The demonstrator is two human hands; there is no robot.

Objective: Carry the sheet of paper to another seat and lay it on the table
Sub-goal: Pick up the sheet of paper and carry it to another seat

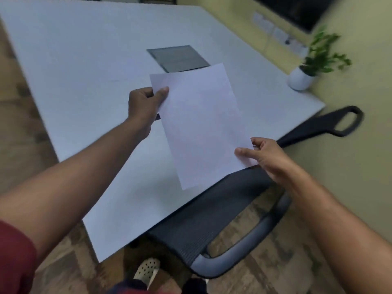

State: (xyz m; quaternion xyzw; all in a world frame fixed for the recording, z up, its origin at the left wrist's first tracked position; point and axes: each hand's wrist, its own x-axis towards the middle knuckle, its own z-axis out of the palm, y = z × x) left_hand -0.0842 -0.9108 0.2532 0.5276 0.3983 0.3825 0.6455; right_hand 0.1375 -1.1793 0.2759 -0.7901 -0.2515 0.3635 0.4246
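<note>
A blank white sheet of paper [201, 126] hangs in the air above the near edge of the white table [84, 60]. My left hand [144, 105] pinches its upper left edge, thumb on top. My right hand [265, 155] pinches its lower right corner between thumb and fingers. The sheet is tilted and does not touch the table. Below its lower end stands a black mesh office chair [203, 219], pushed partly under the table.
A grey rectangular hatch [178, 58] is set into the table just beyond the paper. A small potted plant [305, 68] in a white pot stands at the table's right corner by the yellow wall. The chair's armrests [339, 122] stick out on the right. Wooden floor lies below.
</note>
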